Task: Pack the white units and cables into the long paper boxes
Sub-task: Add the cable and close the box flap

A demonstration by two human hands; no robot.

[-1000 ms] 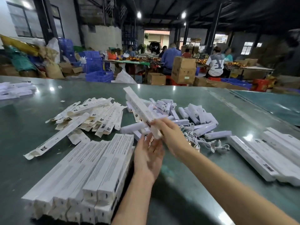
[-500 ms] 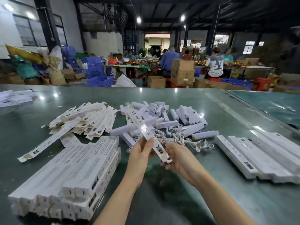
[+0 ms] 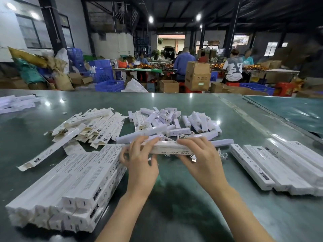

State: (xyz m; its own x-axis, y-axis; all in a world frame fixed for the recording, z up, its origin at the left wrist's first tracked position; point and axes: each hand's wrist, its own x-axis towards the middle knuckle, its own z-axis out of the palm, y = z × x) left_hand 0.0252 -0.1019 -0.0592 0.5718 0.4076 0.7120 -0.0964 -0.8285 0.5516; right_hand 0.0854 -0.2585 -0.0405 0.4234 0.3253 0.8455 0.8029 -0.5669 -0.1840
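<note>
Both the left hand (image 3: 139, 165) and the right hand (image 3: 201, 158) are gripping a long paper box (image 3: 170, 149) crosswise between them, apparently closing its ends, and next setting it onto the finished stack (image 3: 70, 186) beside the left hand.

Bare surface (image 3: 174, 198) between forearms open; packed box stack (image 3: 70, 186) blocks left, box row (image 3: 279, 168) right, white units pile (image 3: 174, 121) ahead.

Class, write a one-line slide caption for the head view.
Both hands, left and right, hold a long white paper box level.
</note>
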